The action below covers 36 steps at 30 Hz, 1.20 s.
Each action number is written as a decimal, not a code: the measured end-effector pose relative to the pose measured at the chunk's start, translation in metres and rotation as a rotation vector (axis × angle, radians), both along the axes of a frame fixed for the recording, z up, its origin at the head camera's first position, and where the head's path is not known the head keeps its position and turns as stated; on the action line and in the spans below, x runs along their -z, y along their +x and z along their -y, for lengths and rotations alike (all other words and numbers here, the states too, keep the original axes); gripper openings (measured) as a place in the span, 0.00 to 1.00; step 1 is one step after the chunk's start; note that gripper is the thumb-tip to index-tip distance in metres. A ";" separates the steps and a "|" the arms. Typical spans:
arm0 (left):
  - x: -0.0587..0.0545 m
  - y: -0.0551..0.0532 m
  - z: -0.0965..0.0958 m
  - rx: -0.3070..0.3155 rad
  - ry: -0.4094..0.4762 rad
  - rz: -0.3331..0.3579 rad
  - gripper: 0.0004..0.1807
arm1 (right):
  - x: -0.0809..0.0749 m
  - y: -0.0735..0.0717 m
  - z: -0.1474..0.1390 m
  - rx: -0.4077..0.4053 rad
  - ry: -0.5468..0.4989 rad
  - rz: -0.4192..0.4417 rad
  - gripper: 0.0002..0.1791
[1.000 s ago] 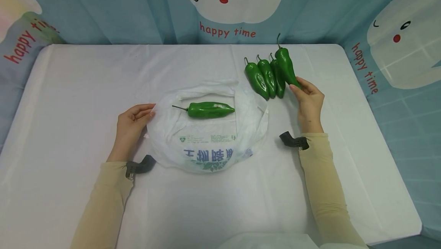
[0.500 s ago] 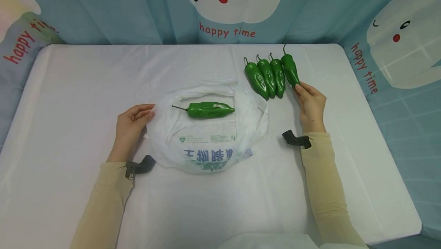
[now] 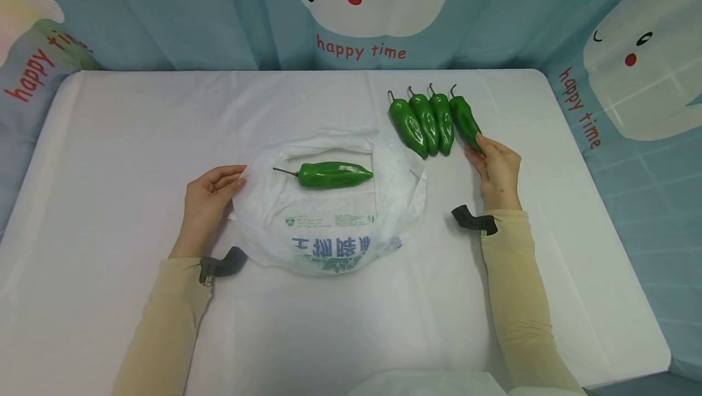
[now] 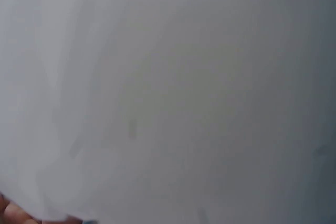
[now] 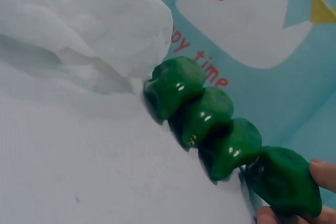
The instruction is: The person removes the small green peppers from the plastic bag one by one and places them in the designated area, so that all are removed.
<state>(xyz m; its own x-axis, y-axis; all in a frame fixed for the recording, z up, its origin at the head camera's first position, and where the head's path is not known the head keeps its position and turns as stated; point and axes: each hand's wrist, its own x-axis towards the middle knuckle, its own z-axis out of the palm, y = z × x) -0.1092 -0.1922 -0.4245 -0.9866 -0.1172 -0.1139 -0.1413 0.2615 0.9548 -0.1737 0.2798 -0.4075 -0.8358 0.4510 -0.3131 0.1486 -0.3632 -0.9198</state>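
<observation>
A white plastic bag (image 3: 323, 204) with blue print lies open in the middle of the table, and one green pepper (image 3: 334, 175) lies across its opening, stem to the left. My left hand (image 3: 211, 195) pinches the left edge of the bag between thumb and fingers. In the left wrist view the bag (image 4: 173, 98) fills nearly everything. My right hand (image 3: 498, 167) pinches the tip of the rightmost green pepper (image 5: 283, 182), thumb on one side and fingers on the other. Several more green peppers (image 3: 422, 122) lie in a slanting row just left of it.
A white cloth (image 3: 126, 116) covers the table, whose back edge runs along a blue curtain (image 3: 219, 12) printed with whales. The peppers' near ends lie close to the bag's right rim. A translucent white shape (image 3: 428, 384) shows at the front edge.
My right hand has brought its pepper down and slightly to the right, from overlapping its neighbour to lying beside the row. The left hand and bag have stayed put.
</observation>
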 end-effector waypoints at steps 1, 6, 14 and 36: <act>0.000 0.000 0.000 -0.001 -0.001 -0.001 0.17 | 0.000 0.000 0.000 -0.008 0.021 0.009 0.07; 0.000 0.000 0.000 0.000 0.001 -0.005 0.17 | 0.002 0.000 -0.002 -0.044 0.171 0.034 0.07; -0.001 0.000 0.000 0.001 0.008 -0.006 0.17 | 0.005 -0.001 -0.007 -0.100 0.317 0.035 0.06; 0.002 -0.002 -0.001 -0.020 0.007 0.000 0.17 | 0.010 -0.001 -0.013 -0.087 0.391 -0.029 0.03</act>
<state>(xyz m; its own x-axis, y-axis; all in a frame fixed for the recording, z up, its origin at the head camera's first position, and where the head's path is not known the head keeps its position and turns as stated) -0.1110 -0.1911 -0.4268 -0.9840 -0.1360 -0.1148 -0.1464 0.2521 0.9566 -0.1752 0.2931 -0.4176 -0.8820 0.4587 -0.1077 0.1353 0.0275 -0.9904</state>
